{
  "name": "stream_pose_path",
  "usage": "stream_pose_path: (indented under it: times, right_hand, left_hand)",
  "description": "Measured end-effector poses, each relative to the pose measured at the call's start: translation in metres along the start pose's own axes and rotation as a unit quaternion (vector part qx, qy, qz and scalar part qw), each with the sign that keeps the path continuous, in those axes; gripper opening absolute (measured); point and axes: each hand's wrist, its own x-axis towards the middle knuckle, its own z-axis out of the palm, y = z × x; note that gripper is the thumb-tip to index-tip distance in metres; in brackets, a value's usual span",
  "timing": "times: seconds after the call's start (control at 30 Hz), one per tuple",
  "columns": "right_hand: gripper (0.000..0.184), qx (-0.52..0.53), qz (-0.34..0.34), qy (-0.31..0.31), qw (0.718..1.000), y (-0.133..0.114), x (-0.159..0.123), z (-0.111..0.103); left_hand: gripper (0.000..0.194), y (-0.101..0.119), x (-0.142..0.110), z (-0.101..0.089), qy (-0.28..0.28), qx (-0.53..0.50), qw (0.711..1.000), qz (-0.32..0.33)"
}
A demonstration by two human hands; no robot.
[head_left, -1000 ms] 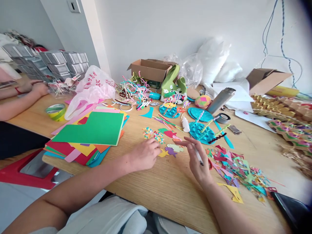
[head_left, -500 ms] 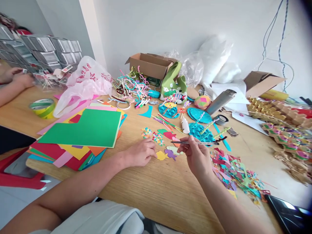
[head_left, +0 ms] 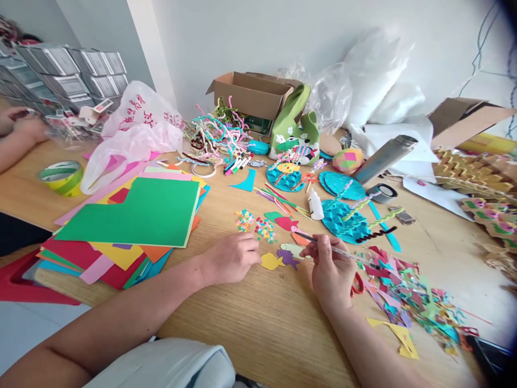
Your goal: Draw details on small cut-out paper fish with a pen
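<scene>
My right hand (head_left: 333,269) is closed on a slim pen (head_left: 343,251) with a dark tip and a clear barrel. The pen's tip points left, over the small paper fish. My left hand (head_left: 232,257) rests on the table with fingers curled, its fingertips at the edge of a yellow paper fish (head_left: 271,261); anything inside the fingers is hidden. Beside that lie a purple fish (head_left: 287,257), a pale green fish (head_left: 297,249) and a red fish (head_left: 286,223). Small coloured paper dots (head_left: 264,230) lie in two piles just beyond my left hand.
Coloured paper sheets (head_left: 133,215) are stacked at left. Paper scraps (head_left: 420,296) spread right of my right wrist, near red scissors handles (head_left: 357,284). Beyond stand a glue bottle (head_left: 315,205), blue craft discs (head_left: 343,221) and a metal flask (head_left: 385,159). Another person's hands (head_left: 28,126) are far left.
The view has shifted, and the red scissors handles now show beside my right wrist. The pen, nearly level before, now slopes down to the right. My left hand stays by the yellow fish.
</scene>
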Motion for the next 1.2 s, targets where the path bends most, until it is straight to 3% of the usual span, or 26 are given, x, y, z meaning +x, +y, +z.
stream_pose_path:
  times: [0.23, 0.47, 0.67, 0.77, 0.9, 1.0, 1.1, 1.2]
  right_hand:
    - [0.011, 0.03, -0.006, -0.008, 0.999, 0.004, 0.003, -0.005]
    - [0.018, 0.026, -0.022, -0.03, 0.999, -0.006, -0.003, -0.004]
    - [0.017, -0.065, -0.074, -0.059, 0.993, -0.018, -0.011, 0.001]
    - [0.009, -0.176, -0.15, -0.142, 0.963, -0.018, -0.015, 0.001]
    - [0.015, -0.297, -0.296, -0.303, 0.856, -0.019, -0.017, 0.002]
    - [0.017, -0.326, -0.373, -0.344, 0.798, -0.022, -0.017, 0.006]
    - [0.018, -0.334, -0.397, -0.348, 0.781, -0.023, -0.018, 0.01]
    - [0.02, -0.317, -0.379, -0.343, 0.798, -0.021, -0.018, 0.01]
  left_hand:
    - [0.04, 0.006, 0.0, -0.001, -0.036, -0.035, 0.999, 0.017]
    - [0.046, 0.01, 0.0, -0.001, -0.026, -0.033, 0.999, 0.018]
    - [0.041, 0.01, -0.001, -0.001, -0.034, -0.011, 0.999, 0.033]
    - [0.033, 0.014, -0.001, -0.001, -0.028, 0.019, 0.999, 0.025]
    - [0.021, 0.022, 0.0, 0.0, -0.005, 0.071, 0.997, 0.01]
    - [0.018, 0.024, 0.0, 0.002, 0.005, 0.077, 0.997, -0.006]
    - [0.014, 0.024, 0.0, 0.003, 0.002, 0.055, 0.998, -0.007]
    - [0.014, 0.019, 0.0, 0.002, -0.007, 0.009, 1.0, -0.006]
